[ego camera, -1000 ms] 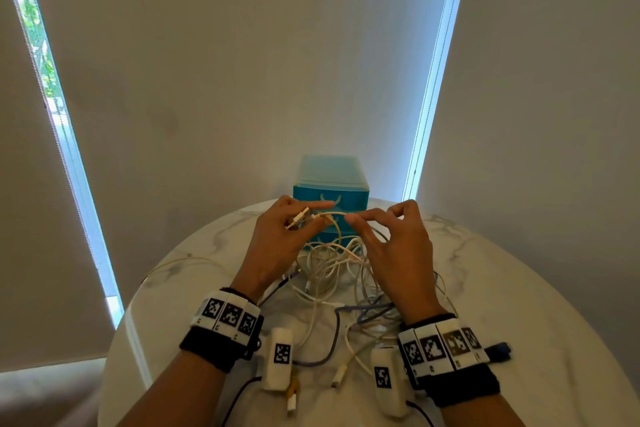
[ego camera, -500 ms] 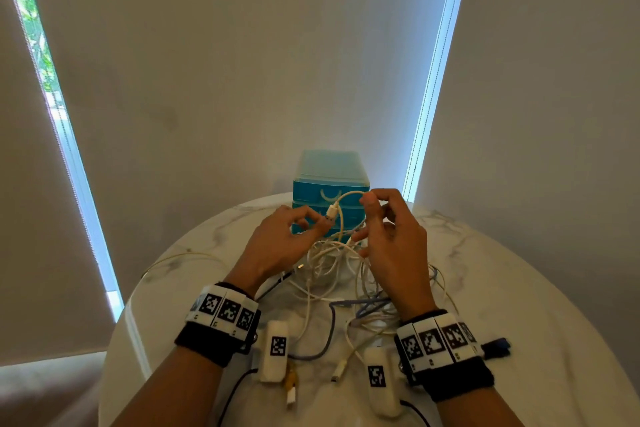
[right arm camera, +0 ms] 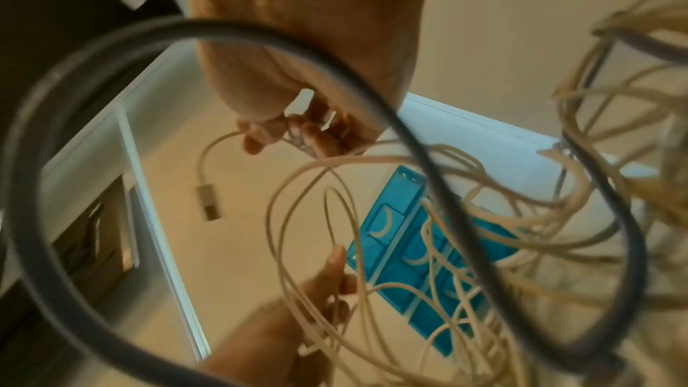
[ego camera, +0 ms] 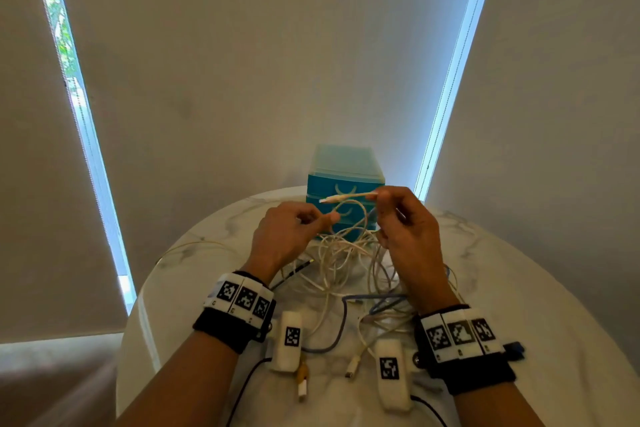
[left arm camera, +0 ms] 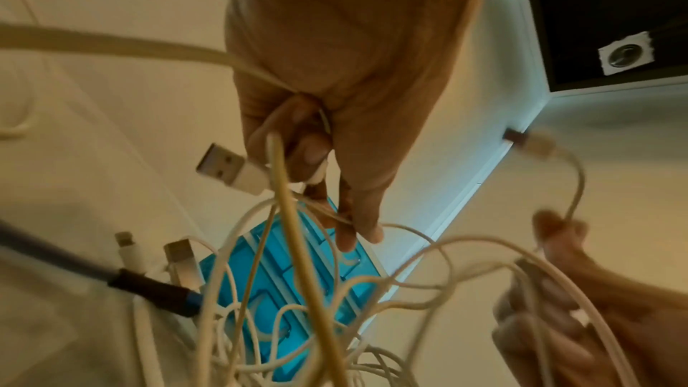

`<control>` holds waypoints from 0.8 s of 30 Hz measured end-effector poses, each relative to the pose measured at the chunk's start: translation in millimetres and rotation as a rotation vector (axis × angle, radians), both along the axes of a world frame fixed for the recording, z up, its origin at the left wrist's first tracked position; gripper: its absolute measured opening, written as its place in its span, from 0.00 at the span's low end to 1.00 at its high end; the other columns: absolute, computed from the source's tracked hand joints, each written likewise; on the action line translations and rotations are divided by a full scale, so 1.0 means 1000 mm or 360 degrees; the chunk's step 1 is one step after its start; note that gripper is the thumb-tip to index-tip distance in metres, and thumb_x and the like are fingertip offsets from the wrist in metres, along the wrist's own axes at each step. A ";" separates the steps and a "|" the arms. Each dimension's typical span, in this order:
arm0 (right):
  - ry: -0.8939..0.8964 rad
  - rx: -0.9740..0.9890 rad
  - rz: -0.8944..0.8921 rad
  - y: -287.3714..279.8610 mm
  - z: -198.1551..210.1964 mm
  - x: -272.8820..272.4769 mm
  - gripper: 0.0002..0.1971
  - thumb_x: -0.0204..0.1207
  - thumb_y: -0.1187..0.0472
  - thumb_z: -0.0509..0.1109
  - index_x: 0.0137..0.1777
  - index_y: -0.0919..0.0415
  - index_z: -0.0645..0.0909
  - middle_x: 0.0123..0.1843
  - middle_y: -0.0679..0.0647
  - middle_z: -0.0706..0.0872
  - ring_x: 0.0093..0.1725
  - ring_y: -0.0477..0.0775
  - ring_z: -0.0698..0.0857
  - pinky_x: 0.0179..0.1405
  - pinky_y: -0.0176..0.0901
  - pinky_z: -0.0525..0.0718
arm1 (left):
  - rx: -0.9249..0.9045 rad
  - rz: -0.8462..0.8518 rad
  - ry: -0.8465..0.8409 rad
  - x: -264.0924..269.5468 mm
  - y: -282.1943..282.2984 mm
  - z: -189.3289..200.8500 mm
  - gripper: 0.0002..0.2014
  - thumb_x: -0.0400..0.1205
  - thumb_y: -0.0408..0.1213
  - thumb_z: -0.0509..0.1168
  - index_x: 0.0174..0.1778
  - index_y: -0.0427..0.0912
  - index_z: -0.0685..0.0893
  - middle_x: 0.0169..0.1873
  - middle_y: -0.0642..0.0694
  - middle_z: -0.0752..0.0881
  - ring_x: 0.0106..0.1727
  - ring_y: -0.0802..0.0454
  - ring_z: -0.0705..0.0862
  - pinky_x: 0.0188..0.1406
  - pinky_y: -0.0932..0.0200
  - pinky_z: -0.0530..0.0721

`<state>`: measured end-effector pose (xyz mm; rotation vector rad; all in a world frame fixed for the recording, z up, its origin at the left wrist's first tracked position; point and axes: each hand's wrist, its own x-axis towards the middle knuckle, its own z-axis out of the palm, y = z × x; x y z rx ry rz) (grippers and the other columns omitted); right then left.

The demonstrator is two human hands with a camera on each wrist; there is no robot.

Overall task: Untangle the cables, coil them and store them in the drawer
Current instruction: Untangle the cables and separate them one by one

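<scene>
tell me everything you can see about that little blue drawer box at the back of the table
The drawer unit is a small translucent teal plastic box with a paler frosted top. It stands upright at the far edge of the marble table, against the blind. Its stacked drawers look closed, with curved pale handles. The tangled white cables lie at its base.

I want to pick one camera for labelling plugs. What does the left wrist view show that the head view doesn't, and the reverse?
Only the left wrist view shows a white USB-A plug held beside the left hand's fingers, and a dark plug below. Only the head view shows the marble table, both wristbands, and loose plugs near them. Both show the right hand pinching a white cable end, the tangle and the blue drawer unit.
</scene>
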<state>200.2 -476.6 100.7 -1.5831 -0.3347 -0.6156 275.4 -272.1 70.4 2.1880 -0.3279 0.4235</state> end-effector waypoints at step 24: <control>0.0301 0.0396 -0.0267 -0.032 -0.009 0.017 0.16 0.96 0.56 0.60 0.64 0.62 0.88 0.54 0.58 0.96 0.53 0.54 0.97 0.56 0.45 0.95 | -0.0099 -0.0404 0.0523 -0.001 0.025 0.003 0.15 0.82 0.56 0.77 0.40 0.49 0.96 0.43 0.52 0.97 0.55 0.54 0.93 0.67 0.50 0.87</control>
